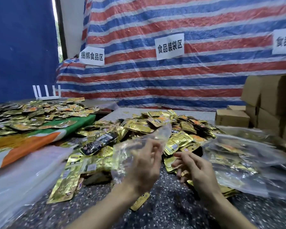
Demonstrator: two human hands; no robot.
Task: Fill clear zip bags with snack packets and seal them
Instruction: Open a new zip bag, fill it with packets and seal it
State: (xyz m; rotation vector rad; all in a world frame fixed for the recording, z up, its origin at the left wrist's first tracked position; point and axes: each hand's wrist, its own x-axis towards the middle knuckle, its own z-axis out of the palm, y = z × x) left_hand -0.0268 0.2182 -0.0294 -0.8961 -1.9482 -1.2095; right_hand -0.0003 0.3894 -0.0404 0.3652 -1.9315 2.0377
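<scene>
Grips an empty clear zip bag point(157, 136) in the left hand point(143, 164), fingers curled round its crumpled lower part, with its far end slanting up beyond the fingertips. Holds the right hand point(196, 171) just beside the left, fingers loosely spread and empty, above gold snack packets point(180, 138) heaped ahead of both hands on the speckled worktop point(163, 212). To the outer side of the right hand, filled clear bags point(234, 162); out past the left hand, a stack of flat empty bags point(28, 171).
</scene>
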